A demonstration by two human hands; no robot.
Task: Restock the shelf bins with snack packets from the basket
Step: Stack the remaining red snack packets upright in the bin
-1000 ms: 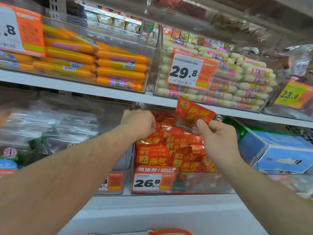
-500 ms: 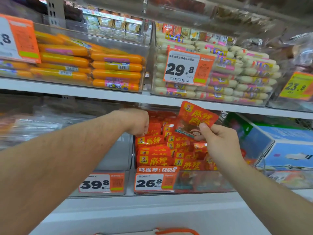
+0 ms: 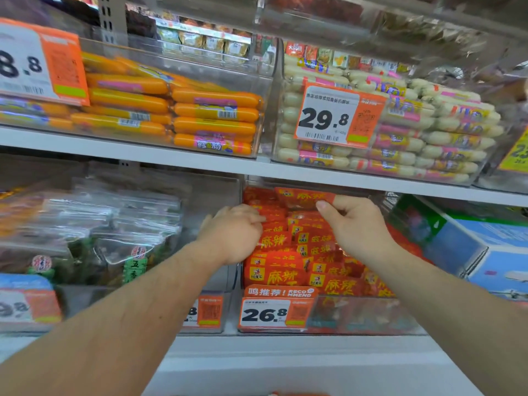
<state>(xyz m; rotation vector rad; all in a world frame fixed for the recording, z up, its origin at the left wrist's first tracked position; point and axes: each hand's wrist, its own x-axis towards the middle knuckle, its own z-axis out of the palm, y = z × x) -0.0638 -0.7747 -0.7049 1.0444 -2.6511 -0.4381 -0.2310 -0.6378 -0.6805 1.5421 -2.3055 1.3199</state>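
Observation:
A clear shelf bin (image 3: 368, 315) on the lower shelf holds several red snack packets (image 3: 281, 274), behind a 26.8 price tag. My right hand (image 3: 355, 224) pinches one red packet (image 3: 303, 197) between thumb and fingers, deep at the back top of the bin under the upper shelf. My left hand (image 3: 234, 232) reaches into the bin's left side, its fingers curled against the packets there; whether it grips one is hidden. A sliver of the orange basket handle (image 3: 297, 394) shows at the bottom edge.
The upper white shelf (image 3: 143, 148) carries bins of orange sausages (image 3: 200, 115) and pale sausages (image 3: 428, 138). Left of the red bin stands a bin of clear-bagged snacks (image 3: 114, 232); right of it lies a blue and green box (image 3: 485, 247).
My right hand has carried the red packet from in front of the shelf edge down and back into the bin. My left hand has pushed further in among the packets.

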